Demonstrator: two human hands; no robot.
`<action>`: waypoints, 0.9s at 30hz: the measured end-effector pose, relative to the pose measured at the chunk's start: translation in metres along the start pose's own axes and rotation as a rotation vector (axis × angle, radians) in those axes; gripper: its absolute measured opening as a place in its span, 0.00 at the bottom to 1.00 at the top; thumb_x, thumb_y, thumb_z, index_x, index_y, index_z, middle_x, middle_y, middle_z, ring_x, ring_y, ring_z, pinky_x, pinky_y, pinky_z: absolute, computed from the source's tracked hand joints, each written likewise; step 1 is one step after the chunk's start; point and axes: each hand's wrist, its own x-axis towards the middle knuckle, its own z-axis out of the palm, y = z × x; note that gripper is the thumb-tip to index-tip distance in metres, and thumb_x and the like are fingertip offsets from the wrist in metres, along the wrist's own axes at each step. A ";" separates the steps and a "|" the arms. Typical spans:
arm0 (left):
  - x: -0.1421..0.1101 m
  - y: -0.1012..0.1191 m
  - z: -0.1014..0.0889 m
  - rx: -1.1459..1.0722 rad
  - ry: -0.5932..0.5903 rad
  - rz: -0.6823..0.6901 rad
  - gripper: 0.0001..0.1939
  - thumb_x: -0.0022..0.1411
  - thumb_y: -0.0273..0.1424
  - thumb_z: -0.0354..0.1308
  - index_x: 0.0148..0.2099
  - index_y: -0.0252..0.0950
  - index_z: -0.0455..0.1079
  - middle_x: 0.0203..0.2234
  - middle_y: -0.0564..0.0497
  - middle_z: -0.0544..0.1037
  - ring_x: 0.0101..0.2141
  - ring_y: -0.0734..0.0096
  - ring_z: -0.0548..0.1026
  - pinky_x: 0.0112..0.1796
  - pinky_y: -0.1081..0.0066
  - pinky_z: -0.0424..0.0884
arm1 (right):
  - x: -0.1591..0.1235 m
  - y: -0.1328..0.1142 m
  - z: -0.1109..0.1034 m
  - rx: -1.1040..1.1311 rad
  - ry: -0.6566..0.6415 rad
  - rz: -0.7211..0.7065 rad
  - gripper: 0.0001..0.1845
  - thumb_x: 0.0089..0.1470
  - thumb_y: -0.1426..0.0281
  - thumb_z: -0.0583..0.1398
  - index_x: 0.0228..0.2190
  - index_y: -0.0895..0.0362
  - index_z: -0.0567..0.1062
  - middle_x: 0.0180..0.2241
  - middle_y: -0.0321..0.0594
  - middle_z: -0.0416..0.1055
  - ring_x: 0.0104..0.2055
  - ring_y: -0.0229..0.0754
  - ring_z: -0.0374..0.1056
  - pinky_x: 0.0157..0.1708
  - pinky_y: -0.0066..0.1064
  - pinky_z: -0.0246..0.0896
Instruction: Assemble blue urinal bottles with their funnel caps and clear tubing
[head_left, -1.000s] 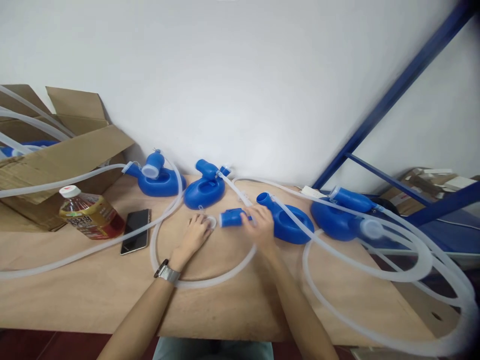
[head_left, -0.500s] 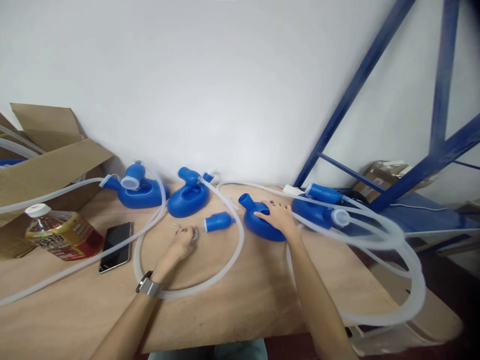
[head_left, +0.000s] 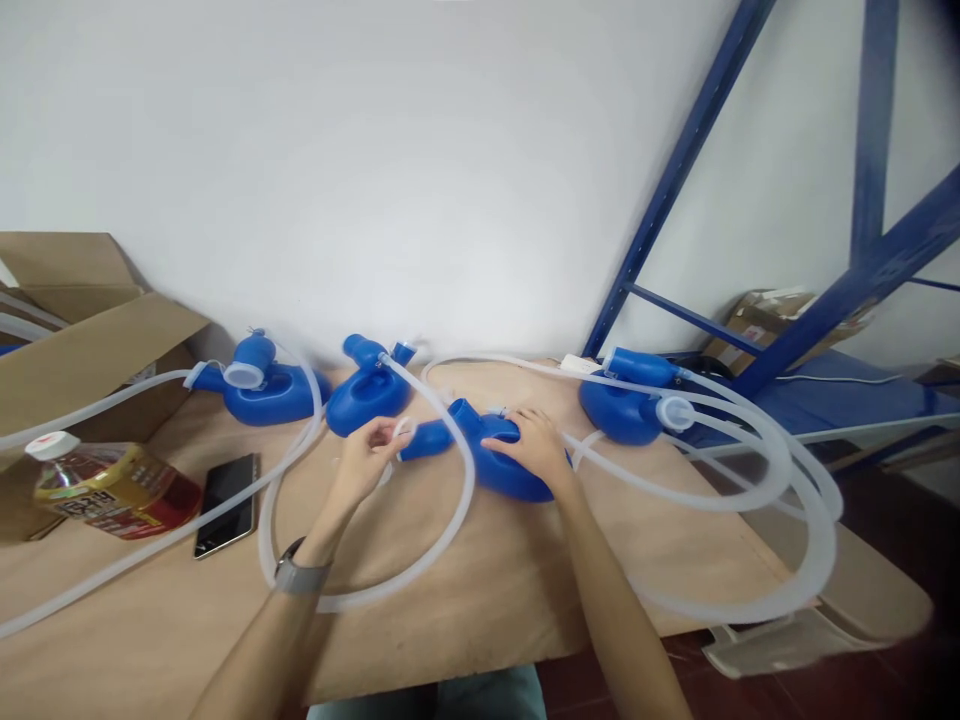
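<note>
My left hand (head_left: 367, 458) is closed in a pinch on a small translucent white plastic ring (head_left: 405, 430), raised a little above the table. Fingers of my right hand (head_left: 534, 445) are wrapped over the handle side of a blue urinal bottle (head_left: 514, 478), whose open neck (head_left: 459, 410) points up and left. Between the hands lies a short blue funnel-shaped fitting (head_left: 426, 440), close to that bottle. A clear hose (head_left: 457, 520) loops around in front of it. Behind my left hand stands another blue bottle (head_left: 367, 400) with a hose attached.
More blue bottles stand at left (head_left: 274, 395) and right (head_left: 619, 412), with coiled hoses (head_left: 821, 545) overhanging the table's right edge. A cardboard box (head_left: 97, 350), a drink bottle (head_left: 120, 490) and a phone (head_left: 225, 500) occupy the left. A blue metal rack (head_left: 675, 180) rises at right.
My left hand has lifted and moved right, with the white ring now showing in its fingers. My right hand has drawn the bottle left, closer to the fitting. The view has shifted slightly.
</note>
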 end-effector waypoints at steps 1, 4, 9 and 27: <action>0.001 0.012 0.011 -0.007 -0.001 0.038 0.22 0.61 0.50 0.65 0.46 0.38 0.77 0.34 0.49 0.81 0.36 0.61 0.78 0.38 0.67 0.72 | -0.002 -0.002 0.000 0.007 0.005 -0.012 0.32 0.51 0.40 0.67 0.44 0.53 0.82 0.47 0.47 0.81 0.52 0.57 0.72 0.54 0.46 0.63; 0.006 0.042 0.047 0.175 0.010 0.262 0.18 0.70 0.45 0.59 0.53 0.40 0.77 0.39 0.45 0.81 0.40 0.56 0.78 0.46 0.62 0.72 | -0.008 -0.008 0.000 0.031 0.001 -0.038 0.32 0.52 0.40 0.67 0.43 0.54 0.82 0.44 0.47 0.81 0.50 0.56 0.73 0.52 0.45 0.63; 0.016 0.052 0.092 0.366 -0.186 0.381 0.15 0.70 0.28 0.54 0.53 0.40 0.79 0.42 0.39 0.81 0.46 0.48 0.77 0.53 0.56 0.68 | -0.019 -0.020 -0.003 0.023 0.027 0.002 0.31 0.53 0.40 0.66 0.42 0.54 0.82 0.43 0.48 0.81 0.49 0.56 0.73 0.53 0.46 0.63; 0.059 0.032 0.095 0.141 0.071 0.259 0.29 0.64 0.21 0.48 0.65 0.33 0.70 0.61 0.37 0.73 0.61 0.52 0.72 0.63 0.52 0.66 | -0.023 -0.010 -0.011 0.009 0.030 0.093 0.30 0.52 0.43 0.69 0.44 0.54 0.82 0.46 0.47 0.81 0.52 0.56 0.74 0.55 0.44 0.63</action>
